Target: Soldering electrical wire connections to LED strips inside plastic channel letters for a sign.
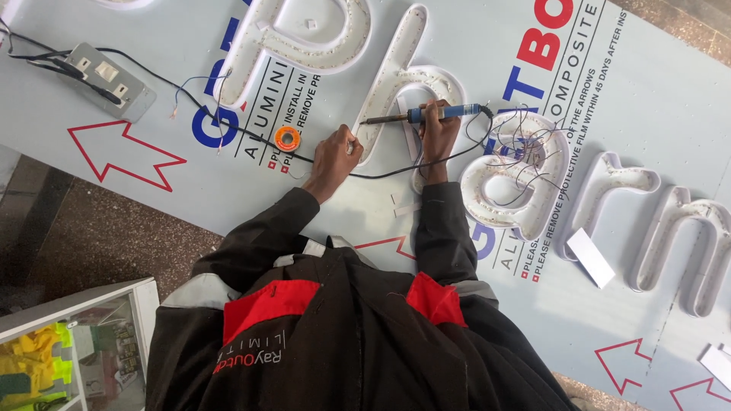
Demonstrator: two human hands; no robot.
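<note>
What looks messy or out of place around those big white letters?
A tangle of thin loose wires sprawls over one white letter shell, beside the right hand holding the soldering iron. White strips lie scattered on the sheet.

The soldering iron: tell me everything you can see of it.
The soldering iron has a blue handle, a dark metal shaft and a black cord trailing from its rear end. It lies nearly level, tip pointing toward the left hand, over the white channel letter. The right hand grips its handle.
</note>
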